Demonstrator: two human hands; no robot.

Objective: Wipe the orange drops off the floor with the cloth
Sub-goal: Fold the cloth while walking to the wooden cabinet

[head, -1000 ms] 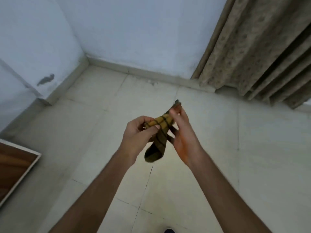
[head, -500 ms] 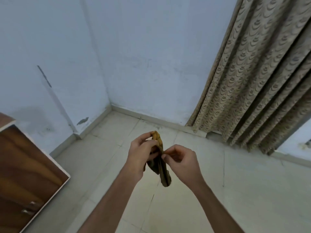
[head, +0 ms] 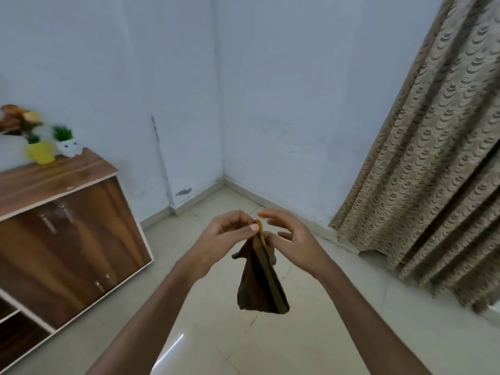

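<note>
A folded brown and yellow striped cloth (head: 261, 285) hangs in the air in front of me, above the pale tiled floor (head: 338, 334). My left hand (head: 224, 236) pinches its top edge between thumb and fingers. My right hand (head: 289, 236) is right beside it, thumb and a lower finger touching the cloth's top, the other fingers spread. I see no orange drops on the floor in this view.
A wooden cabinet (head: 54, 239) with handles stands at the left, with small potted plants (head: 51, 146) on top. Blue-white walls meet in a corner ahead. A patterned beige curtain (head: 433, 171) hangs down to the floor at the right.
The view has tilted up, so the cabinet top and plants have come into sight. The cloth now hangs lower and wider, and my right hand's fingers have spread.
</note>
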